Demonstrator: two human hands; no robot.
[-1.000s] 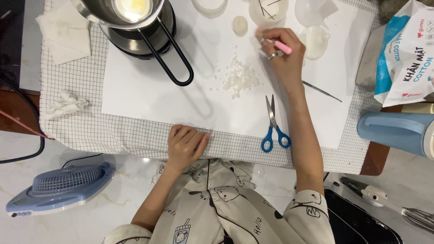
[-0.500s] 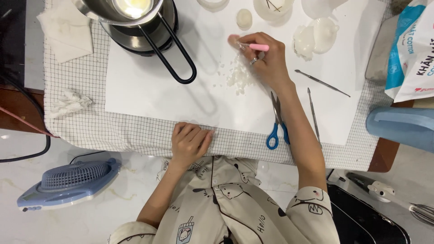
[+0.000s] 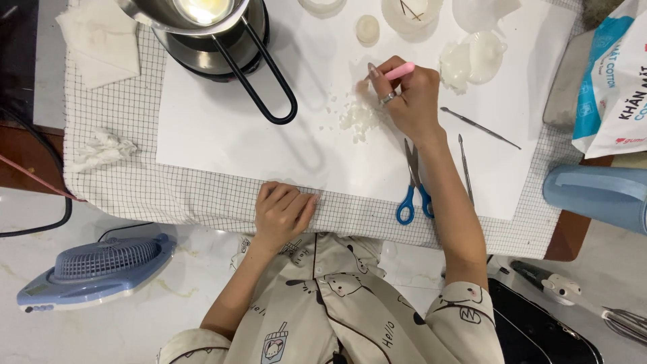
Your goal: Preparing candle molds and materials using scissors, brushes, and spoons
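My right hand (image 3: pixel 408 100) grips a small pink-handled tool (image 3: pixel 397 71) and rests on the white paper sheet (image 3: pixel 222 128), its fingertips at the top of a pile of white wax bits (image 3: pixel 357 118). My left hand (image 3: pixel 282 212) lies flat, palm down, on the checked cloth (image 3: pixel 182 195) at the table's near edge and holds nothing. Blue-handled scissors (image 3: pixel 411 195) lie just under my right forearm.
A steel pot (image 3: pixel 189 13) with a black loop handle (image 3: pixel 259 77) sits on a burner at the back left. Two thin metal picks (image 3: pixel 480 128) lie right of my hand, white moulds (image 3: pixel 472 57) behind them. A blue jug (image 3: pixel 596 195), a white bag (image 3: pixel 617 74), crumpled tissue (image 3: pixel 101 148) and a blue fan (image 3: pixel 98 269) surround the work area.
My right hand with the pink tool came in from the far right to the wax pile, then tilted the tool upward. The left hand has stayed still.
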